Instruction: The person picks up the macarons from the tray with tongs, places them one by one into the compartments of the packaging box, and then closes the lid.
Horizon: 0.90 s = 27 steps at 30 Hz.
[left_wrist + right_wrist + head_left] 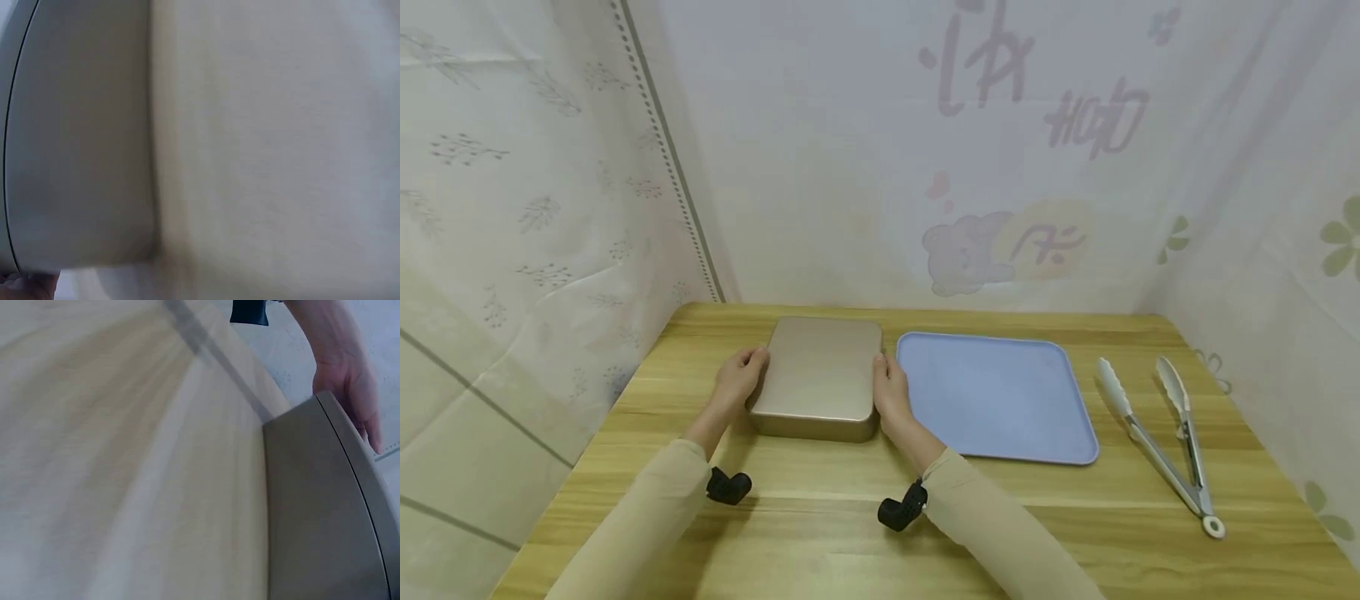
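Note:
A rectangular, champagne-gold metal tin [820,367] sits on the left half of the table, its plain flat top facing up. My left hand [739,379] grips its left side, fingers and thumb at the upper edge. On the opposite side, my right hand [892,392] holds the tin close to the blue tray. A thin seam runs along the wall of the tin [81,137] just below its top in the left wrist view. The right wrist view shows the left hand [350,378] against the far side of the tin [319,506].
Right of the tin lies a shallow blue tray [996,400]. Farther right, metal tongs [1167,467] with pale scalloped tips lie spread apart. The wooden table [820,517] ends at printed cloth [850,167] hanging behind and at both sides.

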Each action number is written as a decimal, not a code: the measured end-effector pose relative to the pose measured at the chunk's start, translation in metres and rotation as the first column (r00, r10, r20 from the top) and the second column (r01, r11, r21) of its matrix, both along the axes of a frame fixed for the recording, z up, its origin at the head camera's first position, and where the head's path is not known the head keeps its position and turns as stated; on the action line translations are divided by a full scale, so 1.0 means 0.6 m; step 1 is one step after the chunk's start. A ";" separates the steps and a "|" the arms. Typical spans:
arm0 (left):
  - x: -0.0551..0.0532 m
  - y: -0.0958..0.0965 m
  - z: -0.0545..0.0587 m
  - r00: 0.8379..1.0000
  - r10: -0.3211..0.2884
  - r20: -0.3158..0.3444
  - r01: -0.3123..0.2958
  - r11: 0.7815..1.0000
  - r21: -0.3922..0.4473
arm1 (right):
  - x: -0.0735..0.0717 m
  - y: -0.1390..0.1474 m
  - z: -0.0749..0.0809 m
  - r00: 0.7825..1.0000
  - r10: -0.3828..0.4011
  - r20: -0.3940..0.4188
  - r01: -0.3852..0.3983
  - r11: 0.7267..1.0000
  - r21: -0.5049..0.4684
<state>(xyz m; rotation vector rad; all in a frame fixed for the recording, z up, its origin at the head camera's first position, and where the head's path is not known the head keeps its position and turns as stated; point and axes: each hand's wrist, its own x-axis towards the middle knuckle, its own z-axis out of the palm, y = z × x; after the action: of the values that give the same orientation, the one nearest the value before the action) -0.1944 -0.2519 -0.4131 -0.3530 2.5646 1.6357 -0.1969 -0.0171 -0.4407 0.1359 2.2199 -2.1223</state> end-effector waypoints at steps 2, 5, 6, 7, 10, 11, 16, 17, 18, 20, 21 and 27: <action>-0.012 0.006 0.002 1.000 0.015 0.016 -0.015 1.000 -0.016 | -0.011 -0.006 0.000 0.999 -0.036 0.011 0.036 0.999 0.004; -0.027 0.012 0.001 0.999 0.043 0.019 -0.041 0.998 -0.056 | -0.024 -0.014 -0.002 0.996 -0.084 0.014 0.083 0.996 0.027; -0.030 0.013 -0.001 0.999 0.052 0.013 -0.051 0.996 -0.075 | -0.027 -0.015 -0.003 0.996 -0.089 0.014 0.089 0.995 0.040; -0.032 0.014 -0.002 0.998 0.068 0.008 -0.067 0.994 -0.082 | -0.029 -0.017 -0.005 0.996 -0.091 0.008 0.091 0.994 0.054; -0.037 0.013 -0.007 0.995 0.099 -0.014 -0.100 0.988 -0.117 | -0.033 -0.020 -0.010 0.996 -0.094 -0.012 0.094 0.990 0.100; -0.038 0.013 -0.009 0.995 0.101 -0.022 -0.103 0.986 -0.131 | -0.034 -0.021 -0.011 0.996 -0.090 -0.021 0.092 0.989 0.113; -0.037 0.013 -0.014 0.994 0.100 -0.049 -0.108 0.979 -0.170 | -0.031 -0.021 -0.014 0.995 -0.088 -0.051 0.094 0.986 0.136; -0.037 0.014 -0.014 0.993 0.104 -0.054 -0.112 0.978 -0.174 | -0.031 -0.021 -0.015 0.994 -0.089 -0.057 0.096 0.985 0.145; -0.037 0.014 -0.014 0.993 0.106 -0.059 -0.115 0.977 -0.182 | -0.031 -0.021 -0.015 0.994 -0.090 -0.062 0.099 0.983 0.155; -0.038 0.014 -0.013 0.992 0.106 -0.063 -0.116 0.974 -0.193 | -0.031 -0.021 -0.017 0.993 -0.093 -0.066 0.103 0.980 0.173; -0.038 0.014 -0.013 0.992 0.105 -0.068 -0.117 0.972 -0.203 | -0.032 -0.021 -0.018 0.992 -0.101 -0.073 0.113 0.976 0.184; -0.038 0.018 -0.011 0.989 0.111 -0.095 -0.132 0.958 -0.256 | -0.034 -0.021 -0.021 0.987 -0.128 -0.098 0.146 0.968 0.206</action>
<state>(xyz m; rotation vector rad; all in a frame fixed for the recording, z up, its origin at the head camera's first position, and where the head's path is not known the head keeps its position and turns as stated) -0.2173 -0.2414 -0.4196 -0.4820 2.8802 1.3696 -0.2173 -0.0296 -0.4533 0.2209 2.5540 -1.9816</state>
